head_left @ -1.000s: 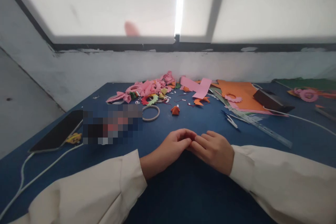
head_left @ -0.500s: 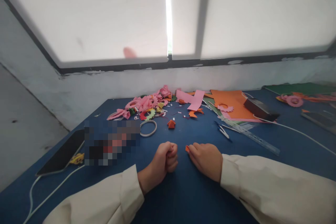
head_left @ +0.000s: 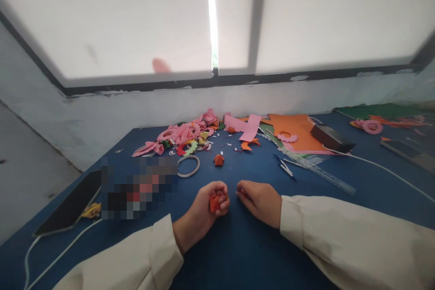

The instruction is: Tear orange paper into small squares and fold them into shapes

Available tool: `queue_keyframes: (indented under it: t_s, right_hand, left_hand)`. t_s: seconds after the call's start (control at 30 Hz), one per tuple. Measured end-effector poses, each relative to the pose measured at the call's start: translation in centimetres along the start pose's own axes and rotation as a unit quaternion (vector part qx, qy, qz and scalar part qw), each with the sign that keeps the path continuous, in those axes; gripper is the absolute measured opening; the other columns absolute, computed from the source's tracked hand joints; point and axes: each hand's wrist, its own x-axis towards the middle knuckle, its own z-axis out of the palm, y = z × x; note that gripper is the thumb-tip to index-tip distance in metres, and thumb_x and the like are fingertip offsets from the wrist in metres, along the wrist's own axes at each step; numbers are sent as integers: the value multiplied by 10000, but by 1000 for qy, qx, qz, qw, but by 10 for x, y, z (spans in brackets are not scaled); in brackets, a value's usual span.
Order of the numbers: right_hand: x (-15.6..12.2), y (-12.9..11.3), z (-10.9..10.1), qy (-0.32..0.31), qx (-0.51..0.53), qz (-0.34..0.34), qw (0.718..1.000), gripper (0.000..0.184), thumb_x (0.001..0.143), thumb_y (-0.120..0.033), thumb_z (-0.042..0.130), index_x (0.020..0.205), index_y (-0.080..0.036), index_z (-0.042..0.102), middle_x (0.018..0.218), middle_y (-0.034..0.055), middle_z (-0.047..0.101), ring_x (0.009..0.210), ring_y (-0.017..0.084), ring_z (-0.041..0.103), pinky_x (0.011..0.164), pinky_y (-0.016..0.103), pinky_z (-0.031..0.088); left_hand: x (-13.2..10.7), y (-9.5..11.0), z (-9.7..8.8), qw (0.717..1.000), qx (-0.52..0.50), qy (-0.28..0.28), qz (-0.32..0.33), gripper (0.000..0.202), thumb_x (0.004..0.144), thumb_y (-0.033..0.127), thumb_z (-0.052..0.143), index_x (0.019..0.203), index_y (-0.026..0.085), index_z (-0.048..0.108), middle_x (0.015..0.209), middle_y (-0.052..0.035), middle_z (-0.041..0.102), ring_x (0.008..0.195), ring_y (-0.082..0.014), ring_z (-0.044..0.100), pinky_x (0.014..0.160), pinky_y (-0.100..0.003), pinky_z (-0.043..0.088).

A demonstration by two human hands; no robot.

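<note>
My left hand (head_left: pixel 205 201) is curled with the palm turned inward, its fingers wrapped round an orange folded paper piece (head_left: pixel 214 203) that shows against the palm. Just to its right, my right hand (head_left: pixel 260 200) is closed with fingers pressed together. A bit of orange paper (head_left: pixel 242 191) peeks out at its fingertips, mostly covered. Beyond both hands, a second folded orange paper piece (head_left: pixel 219 160) rests on the blue table (head_left: pixel 234 253). A narrow tape ring (head_left: pixel 199 165) lies flat to the left of that piece.
Pink paper scraps (head_left: pixel 183 133) are heaped along the wall. Orange sheets (head_left: pixel 294 133), a black box (head_left: pixel 331 138) with a white cable, a clear ruler (head_left: pixel 328 174) and a pair of compasses (head_left: pixel 285 167) lie right. Leftward are a dark tablet-like device (head_left: pixel 70 201) and a yellow item (head_left: pixel 91 210).
My left fist has loosened and turned, so the orange paper in its palm now shows. My right fingertips now cover more of their orange piece. The view has shifted slightly.
</note>
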Motion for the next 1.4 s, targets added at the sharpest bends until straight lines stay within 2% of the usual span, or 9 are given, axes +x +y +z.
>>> queue_keyframes:
  t_s: [0.13, 0.23, 0.4, 0.63, 0.87, 0.97, 1.07, 1.2, 1.4]
  right_hand:
    - [3, -14, -8, 60, 53, -67, 995, 186, 939, -244, 377, 887, -178, 543, 709, 8, 598, 626, 95, 529, 599, 216, 390]
    - [7, -24, -10, 84, 63, -120, 987, 176, 922, -253, 423, 869, -204, 584, 783, 22, 616, 712, 125, 509, 681, 264, 396]
    - [10, -29, -8, 102, 54, -131, 985, 208, 892, -347, 483, 884, -167, 586, 923, 81, 617, 798, 175, 494, 717, 343, 386]
    - [3, -26, -13, 107, 65, -179, 976, 258, 865, -205, 440, 1111, -138, 478, 1045, 97, 605, 903, 184, 522, 761, 348, 396]
    - [0, -16, -10, 112, 77, -127, 983, 259, 858, -169, 406, 1104, -165, 486, 941, 83, 610, 849, 191, 532, 728, 349, 396]
    - [0, -13, -7, 103, 83, -101, 986, 243, 858, -157, 406, 1083, -162, 499, 900, 78, 605, 828, 192, 527, 718, 346, 394]
    - [0, -11, -5, 101, 87, -76, 988, 203, 858, -137, 402, 1025, -162, 515, 874, 74, 602, 796, 184, 521, 705, 336, 394]
    - [1, -8, 0, 98, 87, -48, 990, 159, 856, -128, 396, 927, -164, 533, 821, 68, 599, 752, 175, 522, 680, 318, 401]
    - [1, -6, 4, 76, 88, -18, 993, 142, 839, -117, 417, 868, -176, 543, 768, 47, 590, 717, 167, 524, 663, 303, 414]
  left_hand:
    - [2, -3, 1, 999, -28, 23, 8, 269, 880, 347, 487, 732, 126, 523, 649, 20, 502, 562, -78, 493, 498, -194, 400]
    - [1, -8, 7, 999, -28, 8, -16, 264, 855, 308, 459, 686, 119, 533, 619, 4, 502, 526, -78, 481, 528, -211, 415]
    - [-5, -18, 13, 1000, 5, 13, -14, 158, 785, 266, 517, 810, 121, 573, 674, 0, 548, 550, -74, 498, 516, -181, 389]
    - [-10, -16, 12, 997, 79, 5, -16, 392, 737, 478, 569, 589, 183, 357, 451, 101, 254, 377, -32, 208, 385, -169, 138]
    - [-7, -9, 12, 971, 231, 26, 50, 513, 798, 482, 488, 458, 190, 238, 386, 99, 182, 329, -22, 160, 369, -200, 112]
    - [1, -8, 9, 939, 328, 71, 79, 441, 884, 421, 462, 543, 143, 429, 453, 77, 343, 366, -36, 306, 378, -175, 263]
    - [9, -3, 7, 886, 434, 125, 109, 283, 895, 381, 497, 913, 111, 579, 796, -6, 588, 650, -110, 569, 585, -253, 495]
    - [24, 9, 2, 795, 567, 162, 142, 299, 885, 364, 514, 1072, 137, 570, 1077, -55, 583, 929, -211, 585, 790, -372, 511]
    - [51, 28, -7, 651, 715, 206, 154, 335, 881, 341, 530, 1143, 132, 526, 1146, -101, 551, 999, -216, 563, 843, -422, 486]
